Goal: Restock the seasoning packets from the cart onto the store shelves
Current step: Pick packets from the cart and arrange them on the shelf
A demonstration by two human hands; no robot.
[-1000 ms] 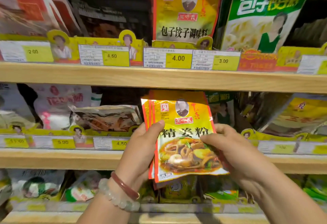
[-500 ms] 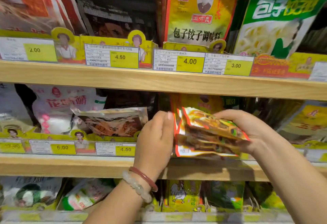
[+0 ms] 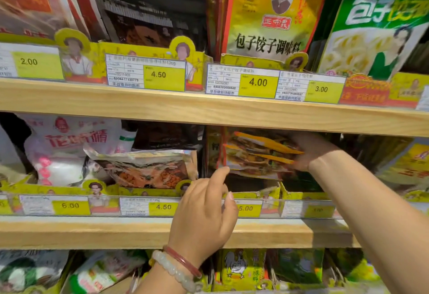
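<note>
Two wooden shelves are carrying seasoning packets standing behind yellow price tags; on the lower shelf, a white bag is sitting beside a clear pouch.

Yellow 4.00 tag as landmark. Left of it, 4.50 tag and, farther left, 2.00 tag. Just right, touching it, 3.00 tag. Below left, white bag above 6.00 tag. Far below, red bracelet beside pale beaded bracelet.

Matt pale wooden shelves, glossy, probably plastic seasoning packets.
</note>
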